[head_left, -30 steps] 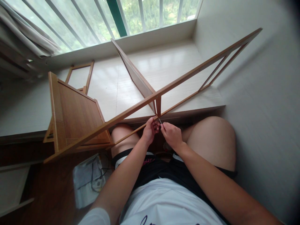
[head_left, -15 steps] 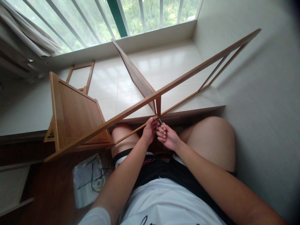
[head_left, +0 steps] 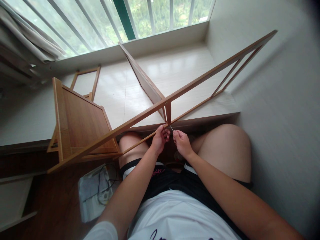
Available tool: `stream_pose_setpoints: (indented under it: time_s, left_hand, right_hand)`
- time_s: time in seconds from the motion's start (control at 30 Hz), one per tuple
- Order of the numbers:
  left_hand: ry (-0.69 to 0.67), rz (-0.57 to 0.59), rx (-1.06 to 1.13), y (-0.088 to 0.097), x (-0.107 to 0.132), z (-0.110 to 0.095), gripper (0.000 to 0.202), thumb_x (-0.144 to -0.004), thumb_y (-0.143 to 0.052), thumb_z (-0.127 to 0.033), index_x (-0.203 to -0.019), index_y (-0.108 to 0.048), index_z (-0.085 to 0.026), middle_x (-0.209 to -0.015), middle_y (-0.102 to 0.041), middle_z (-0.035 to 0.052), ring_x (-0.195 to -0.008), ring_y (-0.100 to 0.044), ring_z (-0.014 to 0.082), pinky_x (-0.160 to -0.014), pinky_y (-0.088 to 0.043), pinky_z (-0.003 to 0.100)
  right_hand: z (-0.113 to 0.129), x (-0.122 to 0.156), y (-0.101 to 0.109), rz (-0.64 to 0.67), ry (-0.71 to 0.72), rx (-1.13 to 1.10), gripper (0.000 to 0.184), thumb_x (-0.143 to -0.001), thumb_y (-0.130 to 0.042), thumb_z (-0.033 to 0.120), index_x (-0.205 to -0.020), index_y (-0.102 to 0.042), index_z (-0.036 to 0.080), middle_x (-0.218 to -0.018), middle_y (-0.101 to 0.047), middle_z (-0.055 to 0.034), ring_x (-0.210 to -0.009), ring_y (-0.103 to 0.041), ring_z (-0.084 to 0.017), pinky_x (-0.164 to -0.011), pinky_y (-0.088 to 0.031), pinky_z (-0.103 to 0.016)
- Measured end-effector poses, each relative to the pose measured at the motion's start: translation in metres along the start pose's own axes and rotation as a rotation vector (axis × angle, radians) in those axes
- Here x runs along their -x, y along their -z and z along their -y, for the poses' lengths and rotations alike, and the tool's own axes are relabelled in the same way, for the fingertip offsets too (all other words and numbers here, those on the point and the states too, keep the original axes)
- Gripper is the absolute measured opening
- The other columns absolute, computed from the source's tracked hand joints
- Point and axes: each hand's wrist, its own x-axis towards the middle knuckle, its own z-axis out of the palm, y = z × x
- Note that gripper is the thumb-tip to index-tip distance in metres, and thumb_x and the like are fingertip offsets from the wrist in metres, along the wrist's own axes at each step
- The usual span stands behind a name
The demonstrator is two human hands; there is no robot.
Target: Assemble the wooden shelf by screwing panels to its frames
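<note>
- Writing: pink script on the black shorts (head_left: pixel 158 171) and dark lettering on the white shirt (head_left: pixel 172 213), but I can't read either.
- Wooden frame (head_left: pixel 140 117) sits in front of me, partly over the pale ledge (head_left: pixel 110 93), long axis slanting from lower left to upper right.
- Slim metal tool (head_left: pixel 171 128) is at the middle joint, tip up and slightly left.
- Right hand (head_left: pixel 182 142) pinches the tool; left hand (head_left: pixel 160 140) is curled on the lower rail.

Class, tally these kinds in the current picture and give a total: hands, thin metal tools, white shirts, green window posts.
Hands: 2, left hand and right hand
Thin metal tool: 1
White shirt: 1
Green window post: 1
Total: 5
</note>
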Motion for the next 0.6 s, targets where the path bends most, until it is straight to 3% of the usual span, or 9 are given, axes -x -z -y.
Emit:
stream_pose_setpoints:
  time_s: [0.2, 0.6]
  left_hand:
    - [-0.006, 0.013, 0.002, -0.0017, 0.0009, -0.0001, 0.037, -0.084, -0.053, -0.054, -0.089, -0.061, -0.018, -0.07, -0.057, -0.0007, -0.053, -0.048, 0.0076, -0.048, -0.033, 0.021]
    - [0.011, -0.007, -0.008, -0.0025, 0.0023, -0.0013, 0.037, -0.083, -0.053, -0.054, -0.087, -0.061, -0.018, -0.071, -0.058, -0.0003, -0.053, -0.047, 0.0078, -0.049, -0.033, 0.022]
  right_hand:
    - [0.0086, 0.0027, 0.0035, -0.004, 0.202, 0.426, 0.036, -0.095, -0.042, 0.041, -0.068, -0.053, 0.019, -0.061, -0.051, 0.0022, -0.057, -0.044, -0.012, -0.058, -0.031, -0.025]
    - [0.0095, 0.0024, 0.0064, -0.022, 0.242, 0.556, 0.035, -0.096, -0.04, 0.039, -0.068, -0.048, 0.022, -0.061, -0.051, 0.0009, -0.056, -0.044, -0.014, -0.057, -0.028, -0.027]
